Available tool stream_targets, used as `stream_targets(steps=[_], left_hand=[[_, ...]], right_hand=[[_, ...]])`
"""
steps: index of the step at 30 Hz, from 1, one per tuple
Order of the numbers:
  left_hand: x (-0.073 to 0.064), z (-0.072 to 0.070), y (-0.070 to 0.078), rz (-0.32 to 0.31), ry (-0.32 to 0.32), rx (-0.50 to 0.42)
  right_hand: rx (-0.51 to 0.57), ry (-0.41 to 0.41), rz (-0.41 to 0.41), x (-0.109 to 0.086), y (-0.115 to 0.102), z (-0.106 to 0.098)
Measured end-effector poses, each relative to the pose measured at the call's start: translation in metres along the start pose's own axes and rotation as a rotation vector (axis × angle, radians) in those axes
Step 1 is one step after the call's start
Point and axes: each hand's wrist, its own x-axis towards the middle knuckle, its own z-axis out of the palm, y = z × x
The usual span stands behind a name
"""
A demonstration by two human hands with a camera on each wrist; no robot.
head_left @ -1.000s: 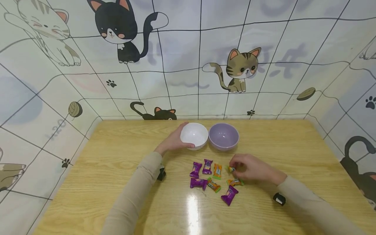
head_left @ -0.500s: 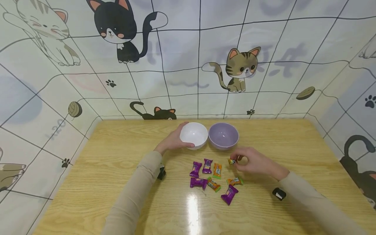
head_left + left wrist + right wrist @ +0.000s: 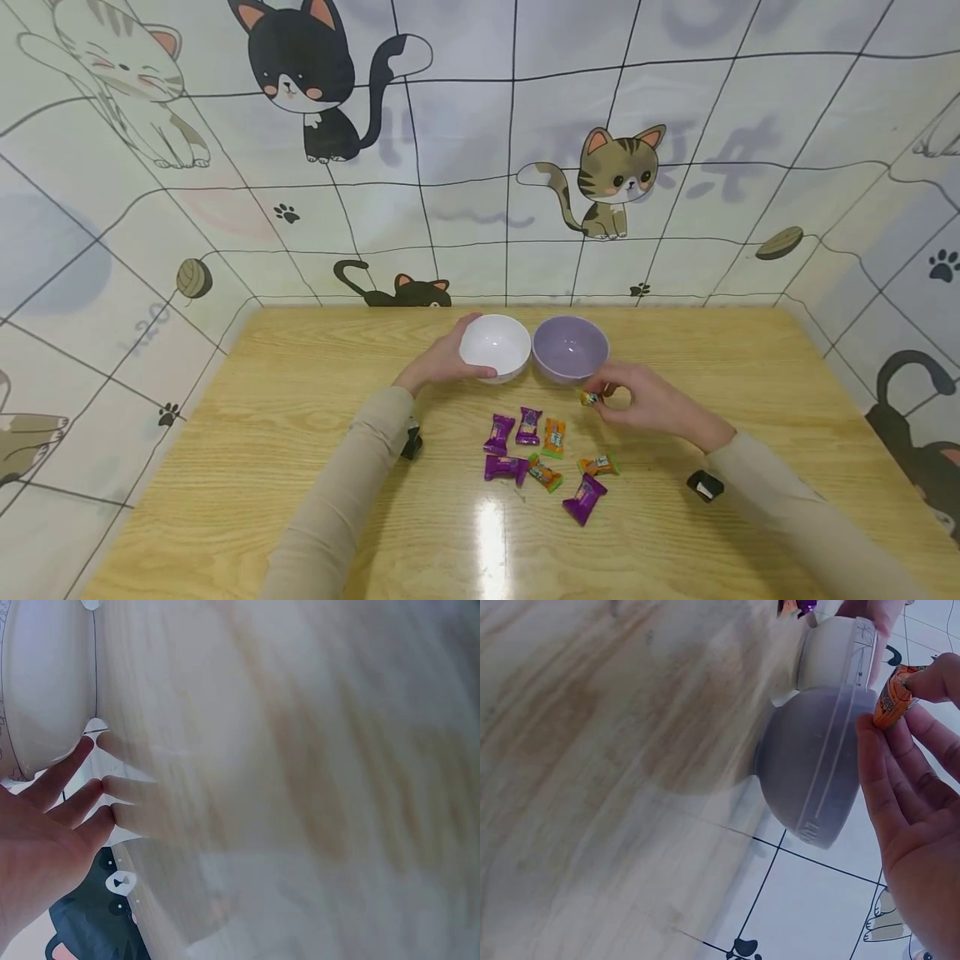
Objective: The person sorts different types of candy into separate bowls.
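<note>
My left hand [image 3: 442,357] holds the white bowl [image 3: 497,343] from its left side, the thumb along the front rim and the fingers round the far side. In the left wrist view the fingers lie against the wall of the white bowl [image 3: 49,682]. Between thumb and fingertips, my right hand [image 3: 645,402] pinches an orange-wrapped candy [image 3: 893,697], just in front of the purple bowl [image 3: 570,348]. The purple bowl touches the white one. Nearer me lie several purple-wrapped candies [image 3: 507,468] and 3 orange-and-green ones, including an orange candy [image 3: 554,437]. All lie flat on the table.
The wooden table [image 3: 315,375] reaches back to a wall sheet [image 3: 465,200] printed with cats and grid lines. Similar sheets close off the left and right sides. A small black device [image 3: 705,485] shows below the right wrist.
My right hand has lifted the pinched orange candy and carried it away from me, toward the purple bowl. The left hand, both bowls and the other candies keep their places.
</note>
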Motion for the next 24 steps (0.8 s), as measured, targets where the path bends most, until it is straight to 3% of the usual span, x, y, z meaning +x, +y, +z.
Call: stream_targets(steps=[11, 24], left_hand=[[0.002, -0.001, 0.001, -0.014, -0.004, 0.001], [0.001, -0.003, 0.003, -0.016, -0.026, 0.03]], right_hand=[[-0.032, 0.06, -0.062, 0.015, -0.001, -0.003], [-0.004, 0.066, -0.033, 0.035, -0.003, -0.001]])
